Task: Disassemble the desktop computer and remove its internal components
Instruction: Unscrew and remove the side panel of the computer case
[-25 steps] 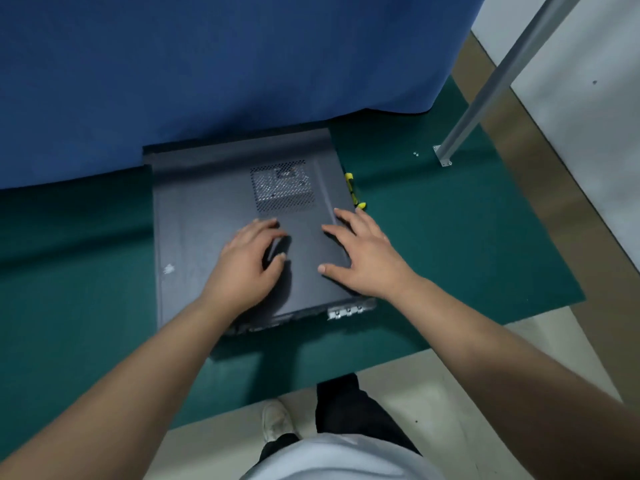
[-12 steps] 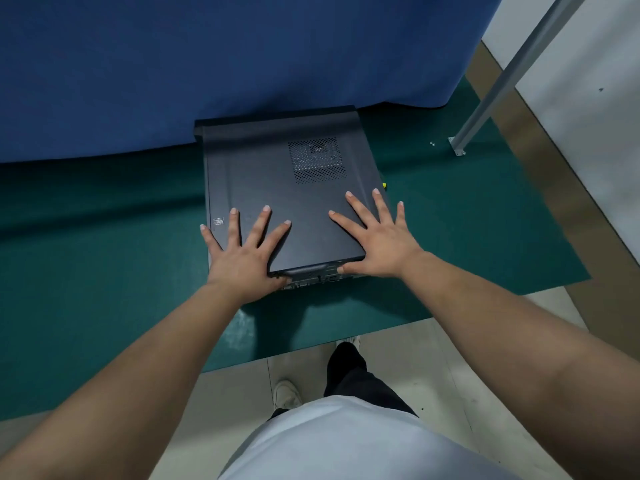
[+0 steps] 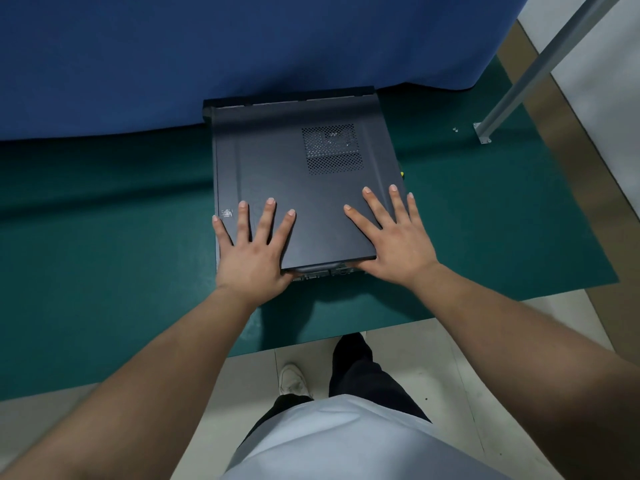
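- Left hand (image 3: pixel 250 252) lies flat with fingers spread wide on the near left part of the dark grey sheet-metal side panel (image 3: pixel 294 188); it holds nothing, only presses.
- Right hand (image 3: pixel 393 242) is likewise flat and splayed on the near right corner of that panel, its thumb tucked under the near edge, as far as I can tell from this angle.
- I see the black desktop computer case (image 3: pixel 313 271) lying on its side on the green-matted bench (image 3: pixel 104 254), its far end against the blue cloth backdrop (image 3: pixel 207 46).
- I judge the step in hand to be freeing the side panel: an early step, no internals exposed yet.
- Next I would press down evenly with both palms and slide the panel along its rails, then lift it off squarely so it does not bind.
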Action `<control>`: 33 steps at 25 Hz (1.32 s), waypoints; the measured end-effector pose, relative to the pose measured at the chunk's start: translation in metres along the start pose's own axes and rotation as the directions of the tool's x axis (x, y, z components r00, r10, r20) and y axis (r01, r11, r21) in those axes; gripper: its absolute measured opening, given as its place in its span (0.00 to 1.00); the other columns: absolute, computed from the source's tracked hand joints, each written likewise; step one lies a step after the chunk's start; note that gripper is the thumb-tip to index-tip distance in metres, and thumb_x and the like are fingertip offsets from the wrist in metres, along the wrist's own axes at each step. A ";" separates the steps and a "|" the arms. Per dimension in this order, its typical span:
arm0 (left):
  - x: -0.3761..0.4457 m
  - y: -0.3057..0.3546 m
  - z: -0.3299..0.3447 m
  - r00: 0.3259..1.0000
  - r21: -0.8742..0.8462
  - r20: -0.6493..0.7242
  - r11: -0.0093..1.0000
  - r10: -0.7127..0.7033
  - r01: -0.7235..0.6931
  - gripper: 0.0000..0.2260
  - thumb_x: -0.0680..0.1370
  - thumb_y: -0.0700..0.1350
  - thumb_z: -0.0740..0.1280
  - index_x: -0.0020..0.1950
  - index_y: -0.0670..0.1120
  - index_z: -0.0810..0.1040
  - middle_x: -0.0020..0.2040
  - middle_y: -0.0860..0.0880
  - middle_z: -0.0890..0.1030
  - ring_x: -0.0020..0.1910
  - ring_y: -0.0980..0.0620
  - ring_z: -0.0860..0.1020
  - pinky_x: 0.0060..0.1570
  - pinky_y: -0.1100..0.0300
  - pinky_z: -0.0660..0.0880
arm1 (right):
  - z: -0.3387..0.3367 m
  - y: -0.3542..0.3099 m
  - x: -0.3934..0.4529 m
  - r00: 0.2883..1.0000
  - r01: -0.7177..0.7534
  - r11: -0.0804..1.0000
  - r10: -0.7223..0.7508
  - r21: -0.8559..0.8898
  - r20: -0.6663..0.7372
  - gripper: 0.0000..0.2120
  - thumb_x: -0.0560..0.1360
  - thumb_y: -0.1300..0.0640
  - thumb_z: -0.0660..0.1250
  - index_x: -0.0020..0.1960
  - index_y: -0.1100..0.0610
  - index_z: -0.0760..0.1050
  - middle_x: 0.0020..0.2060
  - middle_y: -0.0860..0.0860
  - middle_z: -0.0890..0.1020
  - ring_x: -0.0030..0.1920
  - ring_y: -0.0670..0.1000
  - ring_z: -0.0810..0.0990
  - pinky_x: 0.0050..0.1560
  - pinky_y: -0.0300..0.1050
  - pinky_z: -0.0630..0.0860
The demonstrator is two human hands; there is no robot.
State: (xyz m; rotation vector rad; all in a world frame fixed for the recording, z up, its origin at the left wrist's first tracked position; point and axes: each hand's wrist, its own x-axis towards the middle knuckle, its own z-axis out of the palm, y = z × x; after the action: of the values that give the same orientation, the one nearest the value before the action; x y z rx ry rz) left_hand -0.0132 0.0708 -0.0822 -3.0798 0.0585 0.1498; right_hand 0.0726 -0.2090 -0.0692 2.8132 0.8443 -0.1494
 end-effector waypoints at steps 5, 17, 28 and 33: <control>-0.001 0.004 -0.006 0.999 -0.026 0.041 0.999 -0.029 0.030 0.52 0.72 0.73 0.65 0.81 0.61 0.32 0.85 0.50 0.39 0.82 0.34 0.41 0.73 0.25 0.40 | -0.006 -0.001 -0.003 1.000 -0.005 0.999 0.004 0.032 0.015 0.50 0.72 0.24 0.61 0.81 0.37 0.35 0.83 0.52 0.40 0.81 0.68 0.39 0.80 0.64 0.45; 0.002 -0.008 -0.055 0.980 -0.204 0.193 0.974 -0.054 0.094 0.48 0.70 0.73 0.69 0.77 0.73 0.38 0.83 0.62 0.40 0.83 0.44 0.39 0.69 0.24 0.56 | -0.057 0.000 -0.003 0.989 0.000 1.000 -0.004 0.028 0.150 0.48 0.69 0.18 0.52 0.80 0.34 0.36 0.83 0.48 0.43 0.82 0.66 0.46 0.75 0.68 0.62; 0.009 -0.016 -0.110 0.980 -0.351 0.180 0.925 -0.086 0.146 0.44 0.64 0.75 0.72 0.76 0.74 0.54 0.82 0.66 0.54 0.83 0.48 0.50 0.65 0.31 0.63 | -0.093 0.056 0.003 0.816 -0.354 -0.579 0.193 0.734 0.545 0.21 0.80 0.59 0.70 0.71 0.64 0.73 0.52 0.56 0.87 0.47 0.51 0.88 0.44 0.43 0.83; 0.002 -0.016 -0.114 0.981 -0.361 0.184 0.924 -0.065 0.129 0.42 0.68 0.75 0.70 0.76 0.76 0.51 0.82 0.66 0.52 0.82 0.47 0.50 0.67 0.29 0.63 | -0.100 0.052 -0.007 0.860 -0.261 -0.776 0.084 0.574 0.504 0.15 0.79 0.67 0.64 0.64 0.60 0.77 0.55 0.59 0.86 0.49 0.57 0.87 0.43 0.47 0.84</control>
State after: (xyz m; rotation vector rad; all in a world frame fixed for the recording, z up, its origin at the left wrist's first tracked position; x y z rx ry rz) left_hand 0.0005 0.0797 0.0315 -3.4208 -0.1497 0.4687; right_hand 0.0991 -0.2329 0.0379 3.9970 -1.7042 -2.4766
